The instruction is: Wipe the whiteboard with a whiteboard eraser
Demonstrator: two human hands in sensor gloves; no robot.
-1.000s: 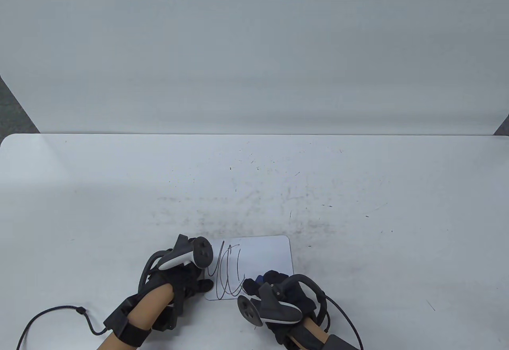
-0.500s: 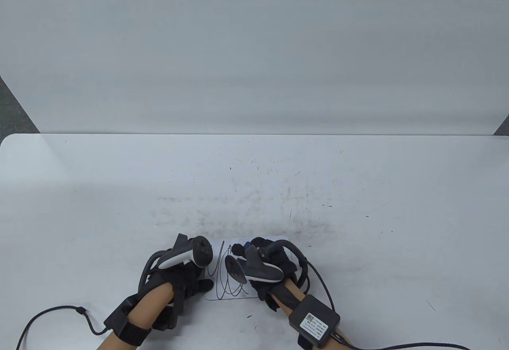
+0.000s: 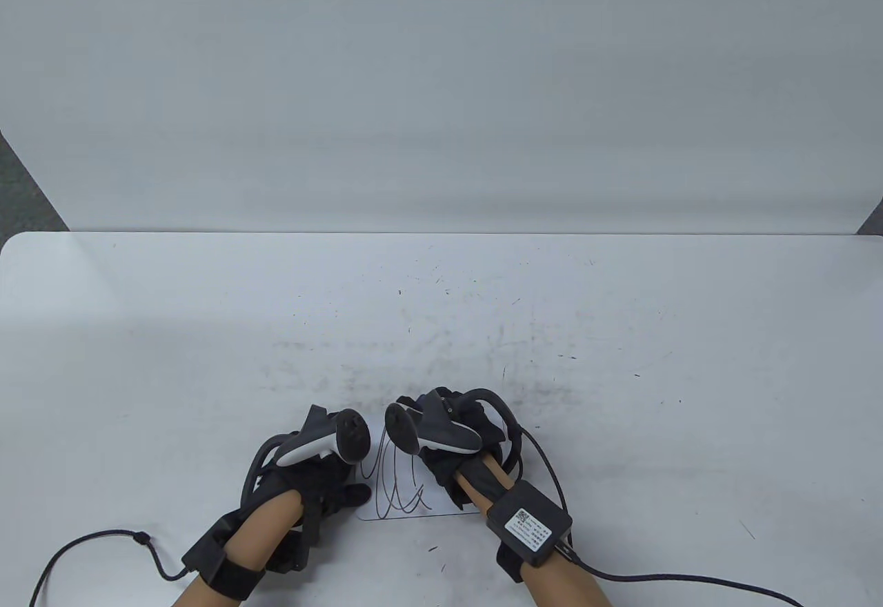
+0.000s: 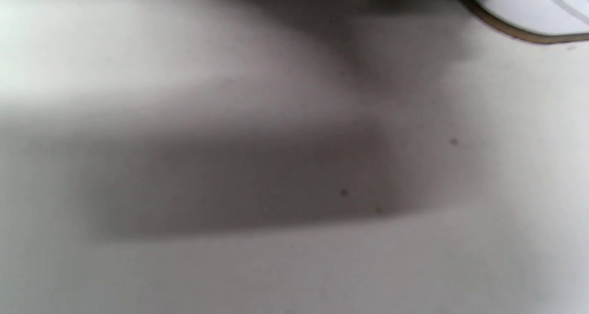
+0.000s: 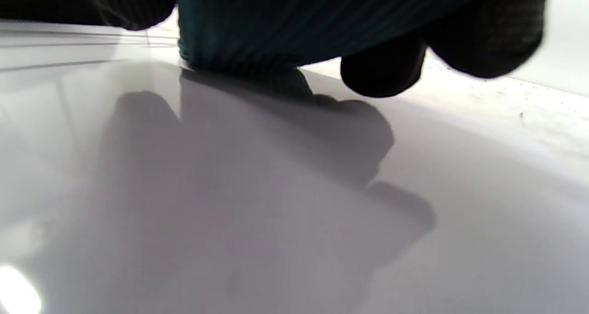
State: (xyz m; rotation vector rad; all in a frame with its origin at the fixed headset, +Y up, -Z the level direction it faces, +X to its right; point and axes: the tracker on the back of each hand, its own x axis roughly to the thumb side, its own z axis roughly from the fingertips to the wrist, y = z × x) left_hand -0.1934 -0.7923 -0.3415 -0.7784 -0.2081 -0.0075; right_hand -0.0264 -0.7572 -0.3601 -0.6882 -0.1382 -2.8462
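A small whiteboard (image 3: 441, 493) with black scribbles (image 3: 397, 490) lies flat near the table's front edge. My right hand (image 3: 448, 428) grips a dark teal eraser (image 5: 257, 24) and presses it on the far part of the board (image 5: 230, 189), just right of the scribbles. In the table view the eraser is hidden under the hand. My left hand (image 3: 324, 476) rests at the board's left edge, thumb (image 3: 355, 494) stretched onto its near-left corner. Its other fingers are hidden under the tracker. The left wrist view shows one board corner (image 4: 529, 10).
The white table (image 3: 621, 359) carries grey smudges and small dark specks beyond the board. A white wall panel (image 3: 441, 83) stands behind the far edge. Cables (image 3: 90, 545) trail from both wrists over the front edge.
My right hand has slid with the eraser from the board's near-right corner to its far edge and leftward toward the scribbles. My left hand has stayed put.
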